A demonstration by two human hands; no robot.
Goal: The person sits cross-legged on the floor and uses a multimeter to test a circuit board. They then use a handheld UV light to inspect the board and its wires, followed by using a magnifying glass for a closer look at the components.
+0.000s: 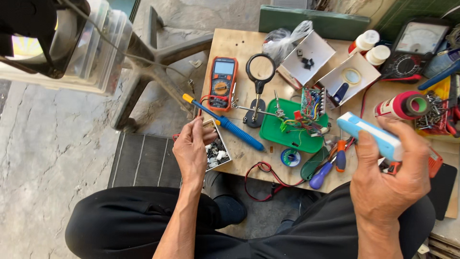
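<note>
So far only picking: left hand (191,148) pinches a small part over the parts box (218,152); right hand (390,177) grips the blue-white tool (370,135); circuit board (312,103) untouched.

Electronics repair workshop: multimeter (222,82), soldering iron (225,122), circuit board (312,103).

On my worktop (239,43): an orange multimeter (222,82) at the far left, a magnifier on its stand (260,72) just beside it, a green tray (282,132) carrying a wired circuit board (312,103), and two white bottles (371,48) further right.
</note>
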